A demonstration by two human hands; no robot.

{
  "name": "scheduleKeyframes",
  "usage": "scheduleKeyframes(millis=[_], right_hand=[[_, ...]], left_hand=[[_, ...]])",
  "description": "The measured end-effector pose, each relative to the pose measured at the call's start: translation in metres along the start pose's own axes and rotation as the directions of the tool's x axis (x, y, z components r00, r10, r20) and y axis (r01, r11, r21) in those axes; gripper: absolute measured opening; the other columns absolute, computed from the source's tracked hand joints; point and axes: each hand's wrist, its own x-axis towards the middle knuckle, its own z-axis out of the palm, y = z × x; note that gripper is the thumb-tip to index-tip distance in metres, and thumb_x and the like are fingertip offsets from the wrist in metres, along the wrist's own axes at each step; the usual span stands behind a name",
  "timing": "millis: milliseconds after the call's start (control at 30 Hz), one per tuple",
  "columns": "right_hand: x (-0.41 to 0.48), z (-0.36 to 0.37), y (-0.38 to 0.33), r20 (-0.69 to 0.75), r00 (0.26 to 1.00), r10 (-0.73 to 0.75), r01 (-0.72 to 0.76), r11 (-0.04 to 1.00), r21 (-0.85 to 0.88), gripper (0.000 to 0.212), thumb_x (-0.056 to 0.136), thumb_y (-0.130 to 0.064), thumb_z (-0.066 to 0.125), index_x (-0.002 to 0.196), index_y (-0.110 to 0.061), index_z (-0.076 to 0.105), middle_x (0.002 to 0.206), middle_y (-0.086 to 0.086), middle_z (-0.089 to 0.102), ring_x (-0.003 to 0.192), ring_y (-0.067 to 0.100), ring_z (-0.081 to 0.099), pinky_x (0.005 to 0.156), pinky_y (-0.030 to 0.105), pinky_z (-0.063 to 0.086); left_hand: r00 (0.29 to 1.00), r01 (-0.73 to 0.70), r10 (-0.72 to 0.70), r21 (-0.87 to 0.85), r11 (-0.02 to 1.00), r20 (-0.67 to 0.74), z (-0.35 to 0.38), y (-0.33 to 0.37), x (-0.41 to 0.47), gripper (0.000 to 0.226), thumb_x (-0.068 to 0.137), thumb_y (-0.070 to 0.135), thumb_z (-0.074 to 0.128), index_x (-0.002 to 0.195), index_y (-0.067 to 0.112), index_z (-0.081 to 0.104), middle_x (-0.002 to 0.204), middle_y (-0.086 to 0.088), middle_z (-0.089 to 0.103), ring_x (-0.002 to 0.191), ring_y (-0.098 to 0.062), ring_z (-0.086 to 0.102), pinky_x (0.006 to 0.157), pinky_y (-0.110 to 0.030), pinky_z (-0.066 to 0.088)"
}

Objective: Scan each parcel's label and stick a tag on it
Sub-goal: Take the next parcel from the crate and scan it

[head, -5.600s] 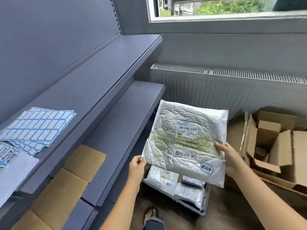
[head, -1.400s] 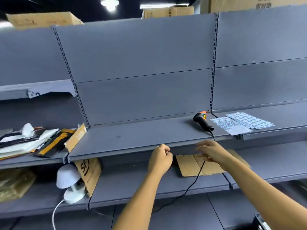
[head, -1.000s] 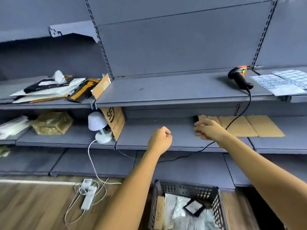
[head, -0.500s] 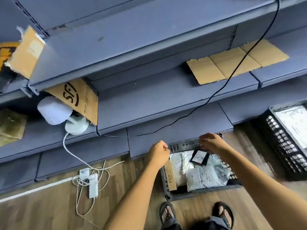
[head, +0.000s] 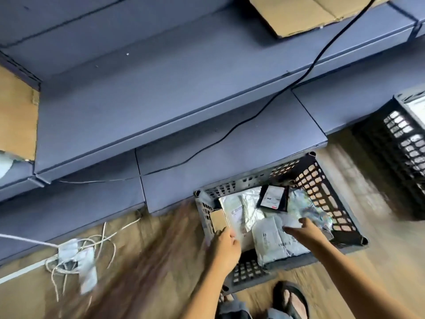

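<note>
1. At the far left a cardboard flap (head: 18, 111) stands at the shelf's end. Below it, a white power strip (head: 78, 259) lies on the wooden floor (head: 149, 261) in a tangle of pale cord.
2. A black cable (head: 230, 132) trails down across the grey shelves (head: 161, 100).
3. The left grip (head: 226, 247) is over the near-left corner of the grey crate (head: 322, 178), fingers curled. It is just beside a small brown box (head: 218, 218) standing against the crate's left wall. Blur hides whether it is grasping anything.
4. The parcels are in the crate: a silvery parcel (head: 248, 210), a white parcel (head: 271, 242) nearer the person, and a black parcel (head: 272, 199) on top by the far wall.
5. The right grip (head: 303, 233) reaches into the crate, with thumb and forefinger either side of a crumpled white fold. I cannot tell whether they are clenched on it.
6. A sandalled foot (head: 292, 300) stands by the crate's near wall.
7. A black crate (head: 395, 157) sits well apart at the right edge.
</note>
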Motion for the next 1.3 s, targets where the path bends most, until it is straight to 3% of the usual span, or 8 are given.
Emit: scheduleKeyframes(millis=[100, 233, 400, 533, 633, 733, 1000, 1300], right_hand=[[0.045, 0.015, 0.018, -0.028, 1.000, 0.011, -0.014, 0.995, -0.095, 0.068, 0.084, -0.030, 0.069, 0.134, 0.005, 0.038, 0.129, 0.023, 0.052, 0.115, 0.034, 0.051, 0.087, 0.033, 0.042], [0.088, 0.030, 0.041, -0.047, 0.998, 0.033, -0.043, 0.976, -0.215, 0.048, 0.085, -0.033, 0.067, 0.117, -0.002, 0.047, 0.117, 0.019, 0.056, 0.100, 0.030, 0.052, 0.082, 0.031, 0.044], [0.118, 0.044, 0.072, -0.193, 0.971, 0.139, -0.199, 0.920, -0.338, 0.089, 0.078, -0.058, 0.064, 0.137, -0.002, 0.028, 0.139, 0.018, 0.044, 0.126, 0.034, 0.044, 0.104, 0.040, 0.038], [0.132, 0.037, 0.079, -0.111, 0.961, 0.253, -0.266, 0.957, -0.118, 0.061, 0.082, -0.043, 0.065, 0.128, -0.008, 0.047, 0.130, 0.014, 0.053, 0.114, 0.025, 0.053, 0.098, 0.028, 0.042], [0.129, 0.043, 0.072, 0.026, 0.982, 0.185, -0.182, 0.980, -0.082, 0.032, 0.074, -0.029, 0.077, 0.092, -0.009, 0.059, 0.089, 0.005, 0.061, 0.073, 0.012, 0.054, 0.066, 0.019, 0.051], [0.108, 0.047, 0.064, 0.019, 0.995, 0.099, -0.101, 0.990, 0.103, 0.036, 0.069, -0.006, 0.078, 0.097, -0.002, 0.056, 0.094, 0.016, 0.064, 0.081, 0.026, 0.060, 0.068, 0.033, 0.052], [0.002, -0.044, 0.003, 0.169, 0.960, -0.224, 0.152, 0.921, 0.358, 0.039, 0.071, 0.009, 0.072, 0.101, -0.011, 0.056, 0.088, 0.014, 0.066, 0.071, 0.022, 0.064, 0.061, 0.030, 0.053], [-0.173, -0.205, -0.102, 0.345, 0.797, -0.496, 0.345, 0.842, 0.414, 0.059, 0.063, -0.007, 0.081, 0.116, -0.003, 0.056, 0.101, 0.019, 0.069, 0.085, 0.026, 0.067, 0.074, 0.035, 0.058]], left_hand=[[1.000, -0.003, 0.003, 0.010, 1.000, 0.010, 0.027, -0.021, 0.033, 0.008, 0.094, 0.010, 0.044, 0.095, 0.015, 0.050, 0.102, -0.004, 0.056, 0.093, -0.016, 0.053, 0.080, -0.020, 0.043], [1.000, 0.009, -0.009, 0.043, 0.999, 0.002, 0.049, -0.043, 0.063, 0.011, 0.092, 0.016, 0.048, 0.090, 0.027, 0.051, 0.104, 0.001, 0.059, 0.096, -0.014, 0.057, 0.089, -0.031, 0.048], [1.000, 0.015, -0.014, 0.032, 0.999, -0.013, 0.060, -0.056, 0.083, 0.013, 0.094, 0.018, 0.048, 0.102, 0.023, 0.057, 0.106, 0.006, 0.059, 0.096, -0.008, 0.056, 0.081, -0.023, 0.047], [1.000, 0.019, -0.018, 0.013, 1.000, -0.024, 0.061, -0.057, 0.084, 0.017, 0.095, 0.019, 0.046, 0.107, 0.024, 0.057, 0.104, 0.012, 0.057, 0.091, 0.000, 0.054, 0.070, -0.015, 0.041], [0.999, 0.021, -0.021, -0.011, 1.000, -0.031, 0.056, -0.051, 0.080, 0.018, 0.095, 0.017, 0.046, 0.108, 0.023, 0.057, 0.103, 0.013, 0.056, 0.089, 0.002, 0.052, 0.065, -0.012, 0.037], [0.999, 0.011, -0.011, -0.020, 1.000, -0.034, 0.047, -0.043, 0.067, 0.015, 0.095, 0.015, 0.045, 0.102, 0.024, 0.055, 0.099, 0.012, 0.055, 0.089, 0.000, 0.052, 0.067, -0.014, 0.039], [0.992, -0.034, 0.019, -0.116, 0.993, -0.121, -0.019, 0.021, -0.004, 0.012, 0.093, 0.020, 0.052, 0.104, 0.024, 0.051, 0.115, 0.001, 0.050, 0.095, -0.007, 0.051, 0.085, -0.026, 0.044], [0.961, -0.137, 0.067, -0.252, 0.958, -0.268, -0.143, 0.143, -0.136, 0.078, 0.084, 0.044, 0.066, 0.145, 0.021, 0.022, 0.150, -0.004, 0.026, 0.135, -0.025, 0.034, 0.109, -0.039, 0.034]])
